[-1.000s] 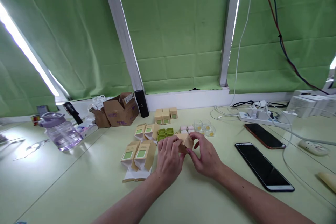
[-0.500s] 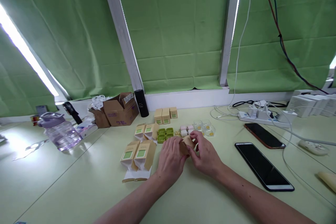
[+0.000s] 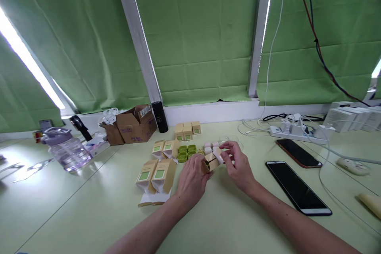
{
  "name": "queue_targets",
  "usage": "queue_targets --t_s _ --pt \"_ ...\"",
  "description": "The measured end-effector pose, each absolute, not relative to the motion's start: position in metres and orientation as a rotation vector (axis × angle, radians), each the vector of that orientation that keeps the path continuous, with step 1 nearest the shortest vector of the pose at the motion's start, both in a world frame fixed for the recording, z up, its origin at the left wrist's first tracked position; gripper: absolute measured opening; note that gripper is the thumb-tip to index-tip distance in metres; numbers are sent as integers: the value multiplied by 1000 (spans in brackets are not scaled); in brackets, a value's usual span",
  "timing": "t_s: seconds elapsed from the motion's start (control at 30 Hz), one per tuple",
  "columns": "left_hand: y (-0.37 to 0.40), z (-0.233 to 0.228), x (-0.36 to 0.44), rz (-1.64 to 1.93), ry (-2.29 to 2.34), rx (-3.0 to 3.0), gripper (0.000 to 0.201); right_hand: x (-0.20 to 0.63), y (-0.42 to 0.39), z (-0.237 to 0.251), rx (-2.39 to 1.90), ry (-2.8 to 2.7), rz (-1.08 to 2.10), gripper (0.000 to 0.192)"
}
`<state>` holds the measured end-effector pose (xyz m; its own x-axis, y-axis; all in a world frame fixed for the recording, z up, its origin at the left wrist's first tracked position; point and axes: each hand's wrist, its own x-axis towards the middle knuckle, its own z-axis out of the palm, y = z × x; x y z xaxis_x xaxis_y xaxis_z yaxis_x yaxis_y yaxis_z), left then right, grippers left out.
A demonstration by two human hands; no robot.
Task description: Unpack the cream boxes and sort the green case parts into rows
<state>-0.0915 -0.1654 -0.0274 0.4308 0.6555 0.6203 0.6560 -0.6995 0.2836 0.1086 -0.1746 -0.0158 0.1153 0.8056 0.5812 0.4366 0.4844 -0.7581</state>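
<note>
So both hands are on one small tan cardboard carton [image 3: 212, 161], held just above the pale green surface [image 3: 89, 214] near the middle of the spread. The left hand [image 3: 193, 178] is wrapped around the carton's near end, and the right hand [image 3: 238, 166] is pinching the white flap at its open end between thumb and fingertips, so this one looks mid-way, open and not yet closed up; I can't tell if anything's inside. Just behind it sit a few little green square trays [image 3: 187, 151], a couple of pale pink blocks [image 3: 210, 145] and some small clear round cups [image 3: 230, 143] partly hidden by the right hand, loose and apparently unboxed. To the left, four tan cartons with green labels [image 3: 160, 166] lie with their flaps open, so I'd guess those are waiting too. Further back, three closed tan cartons [image 3: 187, 130] stand in a tidy row, which look like the finished ones. My read: roughly three done, one in hand, four-ish to go. Around the edges there's a brown open shipping box [image 3: 133, 125], a black cylinder [image 3: 160, 116], a clear purple-lidded water jug [image 3: 67, 151], two black phones [image 3: 297, 187] lying flat to the right, and a white power strip [image 3: 293, 131] with cables.
</note>
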Motion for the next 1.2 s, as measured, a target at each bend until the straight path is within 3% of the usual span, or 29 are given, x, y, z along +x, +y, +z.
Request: queue_targets --t_s 0.17,0.33,0.63,1.2 --pt "-164 -26 -91 -1112 -1240 -2690 43 119 -164 -19 -980 -1598 17 24" --pt "-165 -26 -91 -1104 -1242 -2698 46 131 -153 -22 -849 -1733 -252 37" --pt "-165 -27 -92 -1152 -1221 -2708 73 134 -141 -38 -792 -1858 -350 57" --pt "-161 -35 -93 -1307 -1262 -2778 76 118 -169 -18 -812 -1950 -156 37"
